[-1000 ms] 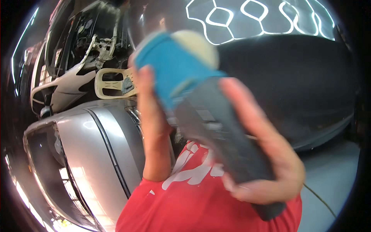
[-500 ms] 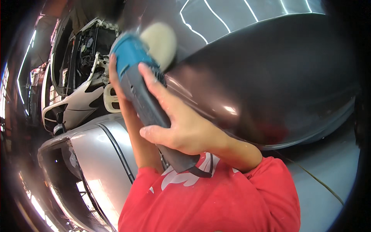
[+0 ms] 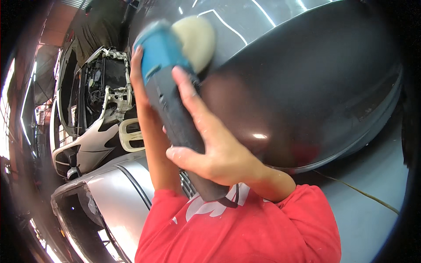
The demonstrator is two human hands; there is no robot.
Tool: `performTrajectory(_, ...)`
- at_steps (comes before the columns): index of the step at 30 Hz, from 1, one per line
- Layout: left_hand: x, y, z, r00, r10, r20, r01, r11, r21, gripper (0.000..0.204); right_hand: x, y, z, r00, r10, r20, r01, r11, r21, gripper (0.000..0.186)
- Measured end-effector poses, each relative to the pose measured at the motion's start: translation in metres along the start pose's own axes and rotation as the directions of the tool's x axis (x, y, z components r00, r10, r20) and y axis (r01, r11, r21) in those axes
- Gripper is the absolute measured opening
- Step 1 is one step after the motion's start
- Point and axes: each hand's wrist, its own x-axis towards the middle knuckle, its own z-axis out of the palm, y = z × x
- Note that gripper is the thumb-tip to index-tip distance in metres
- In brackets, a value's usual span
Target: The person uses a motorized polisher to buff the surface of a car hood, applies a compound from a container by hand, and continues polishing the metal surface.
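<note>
With both hands I hold a blue and black power polisher (image 3: 177, 114), tilted across the front of my body. My left hand (image 3: 137, 68) is at its blue head, mostly hidden behind the tool. Over the black body lies my right hand (image 3: 212, 151), fingers along the casing and thumb on its near side. A round cream polishing pad (image 3: 198, 41) sits on the head's right side, slightly blurred. It faces a glossy dark curved car panel (image 3: 315, 87); whether they touch I cannot tell. A short piece of cord (image 3: 230, 201) leaves the handle's lower end by my red shirt.
Left of me stands a silver car (image 3: 114, 188). Beyond it is a white car (image 3: 83, 151) with its engine bay exposed, and a cream plastic chair (image 3: 127, 138) is nearby. A thin yellowish cable (image 3: 359, 190) runs along the grey floor at the right.
The polisher's head and pad have shifted slightly up and to the right, with both hands still on the tool. The view of the surroundings has also shifted a little.
</note>
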Motion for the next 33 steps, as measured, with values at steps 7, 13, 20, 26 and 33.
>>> performTrajectory(7, -0.081, -0.082, -0.079, 0.973, -0.086, -0.216, 0.125, 0.976, 0.176, 0.056, 0.016, 0.061, 0.027, 0.967, 0.113, 0.227, -0.124, 0.992, 0.036, 0.102)
performTrajectory(13, -0.064, -0.079, -0.090, 0.889, -0.402, -0.219, 0.355, 0.907, -0.226, 0.054, 0.048, 0.070, 0.021, 0.957, 0.143, 0.253, -0.148, 0.989, 0.001, 0.102)
performTrajectory(20, 0.052, -0.075, -0.024, 0.833, -0.497, 0.244, 0.480, 0.429, -0.765, 0.059, 0.070, 0.024, -0.020, 0.999, 0.039, 0.024, -0.038, 0.998, -0.052, 0.100)
performTrajectory(26, 0.133, -0.055, 0.058, 0.790, -0.422, 0.446, 0.594, 0.342, -0.728, 0.050, 0.076, -0.016, -0.043, 0.977, -0.076, -0.200, 0.083, 0.996, 0.027, 0.099)
performTrajectory(33, 0.116, -0.063, 0.041, 0.824, -0.397, 0.405, 0.555, 0.423, -0.716, 0.058, 0.071, -0.001, -0.039, 0.986, -0.089, -0.143, 0.079, 0.994, -0.072, 0.101)
